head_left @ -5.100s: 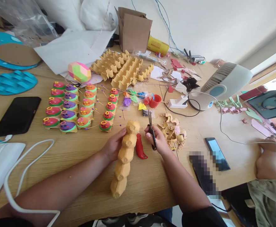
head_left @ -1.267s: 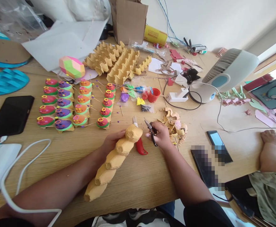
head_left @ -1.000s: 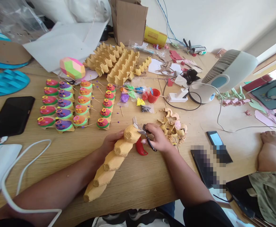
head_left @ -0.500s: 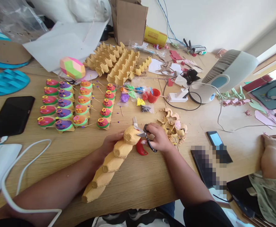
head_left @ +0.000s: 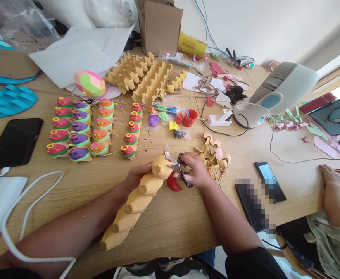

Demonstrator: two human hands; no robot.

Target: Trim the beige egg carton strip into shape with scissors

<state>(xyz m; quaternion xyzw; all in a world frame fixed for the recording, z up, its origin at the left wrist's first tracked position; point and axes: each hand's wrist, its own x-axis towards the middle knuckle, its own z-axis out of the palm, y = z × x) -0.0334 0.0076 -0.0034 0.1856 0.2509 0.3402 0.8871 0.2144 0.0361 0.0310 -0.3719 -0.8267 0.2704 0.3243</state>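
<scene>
My left hand (head_left: 137,175) grips a yellow strip of egg carton (head_left: 140,197) from behind, near its far end; most of its fingers are hidden under the strip. The strip slants across the middle, cups bulging upward. In my right hand (head_left: 195,169) is a pair of scissors (head_left: 174,164), fingers in the dark handles, with the blades at the edge of the strip's far cup. Beneath the scissors lies a curved red object (head_left: 175,182). Right of my right hand is a heap of carton scraps (head_left: 214,155).
Rows of painted carton caterpillars (head_left: 79,128) stand at left. Behind are cut egg trays (head_left: 140,75), a red cup (head_left: 190,117) and bags of coloured clay (head_left: 154,120). A fan (head_left: 277,93), phones (head_left: 270,180) and another person's arm (head_left: 337,190) are at right; a white cable (head_left: 27,217) crosses the left.
Almost nothing differs. The strip's near end has shifted very slightly left, and the other person's hand at right has moved slightly.
</scene>
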